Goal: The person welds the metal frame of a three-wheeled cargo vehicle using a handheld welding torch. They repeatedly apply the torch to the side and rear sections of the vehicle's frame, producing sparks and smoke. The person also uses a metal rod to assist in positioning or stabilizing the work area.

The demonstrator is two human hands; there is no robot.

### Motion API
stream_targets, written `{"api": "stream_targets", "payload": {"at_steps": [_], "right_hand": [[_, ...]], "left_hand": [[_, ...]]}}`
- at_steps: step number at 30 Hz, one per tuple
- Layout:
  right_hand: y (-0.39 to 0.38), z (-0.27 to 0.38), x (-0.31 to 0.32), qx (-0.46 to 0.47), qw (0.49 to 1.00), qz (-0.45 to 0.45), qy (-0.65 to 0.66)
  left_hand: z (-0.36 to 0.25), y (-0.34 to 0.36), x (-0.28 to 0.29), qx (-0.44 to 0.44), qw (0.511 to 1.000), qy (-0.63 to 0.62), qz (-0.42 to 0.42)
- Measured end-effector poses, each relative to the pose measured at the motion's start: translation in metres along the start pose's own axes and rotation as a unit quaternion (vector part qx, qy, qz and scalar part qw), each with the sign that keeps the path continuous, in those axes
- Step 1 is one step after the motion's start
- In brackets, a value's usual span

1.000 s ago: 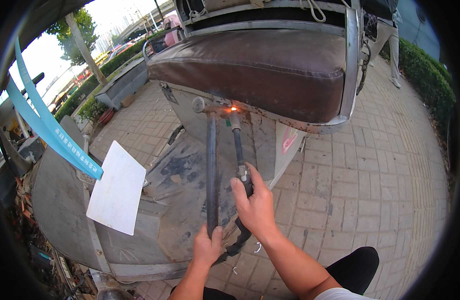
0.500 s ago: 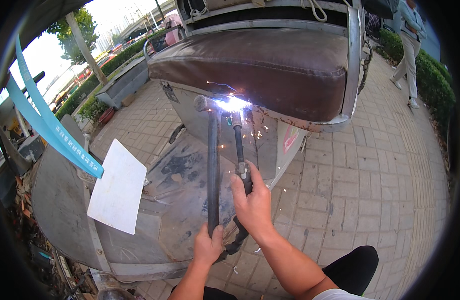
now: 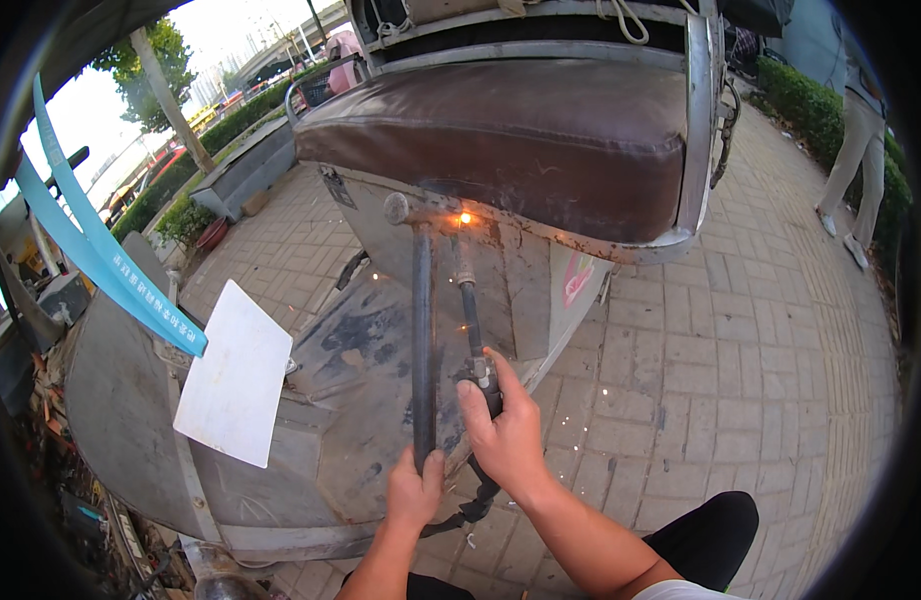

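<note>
My left hand (image 3: 414,492) is closed round the lower end of a long dark hammer handle. The hammer (image 3: 424,340) stands nearly upright, its round metal head (image 3: 397,208) up at the rusty frame edge below the seat. My right hand (image 3: 507,432) grips a welding torch (image 3: 469,305) just to the right, thumb along its black grip. The torch nozzle points up, a little below an orange glowing spot (image 3: 466,218) on the metal seat frame (image 3: 541,232). A few sparks fly around. From the grip, a black cable (image 3: 473,512) hangs down past my left wrist.
Above the frame lies a brown padded seat (image 3: 501,130) on a metal vehicle. A white card (image 3: 236,375) on a light-blue strap (image 3: 111,255) hangs at left over the grey metal floor (image 3: 361,350). Brick paving (image 3: 681,400) stretches right, where a person (image 3: 861,150) walks.
The bright welding arc has gone out, leaving an orange glow. My right hand has drawn the torch slightly down and away. The hammer has barely moved. The walking person has come nearer.
</note>
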State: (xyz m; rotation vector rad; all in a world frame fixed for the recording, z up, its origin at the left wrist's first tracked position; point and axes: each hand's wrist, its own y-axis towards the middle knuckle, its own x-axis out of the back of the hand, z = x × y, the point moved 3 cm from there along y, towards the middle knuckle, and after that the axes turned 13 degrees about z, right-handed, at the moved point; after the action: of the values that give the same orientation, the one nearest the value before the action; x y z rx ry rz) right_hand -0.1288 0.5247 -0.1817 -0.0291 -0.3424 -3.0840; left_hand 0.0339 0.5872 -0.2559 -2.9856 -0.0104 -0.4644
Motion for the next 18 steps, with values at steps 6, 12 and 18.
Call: {"api": "stream_targets", "payload": {"at_steps": [6, 12, 18], "right_hand": [[0.002, 0.001, 0.003, 0.003, 1.000, -0.008, -0.002], [0.008, 0.005, 0.007, 0.013, 1.000, -0.023, -0.014], [0.015, 0.010, 0.010, 0.023, 1.000, -0.017, -0.011]], "left_hand": [[-0.003, 0.000, -0.001, -0.023, 1.000, 0.008, -0.003], [0.007, 0.002, 0.002, -0.028, 0.998, 0.051, -0.023], [0.005, 0.003, 0.003, -0.015, 0.997, 0.074, -0.013]]}}
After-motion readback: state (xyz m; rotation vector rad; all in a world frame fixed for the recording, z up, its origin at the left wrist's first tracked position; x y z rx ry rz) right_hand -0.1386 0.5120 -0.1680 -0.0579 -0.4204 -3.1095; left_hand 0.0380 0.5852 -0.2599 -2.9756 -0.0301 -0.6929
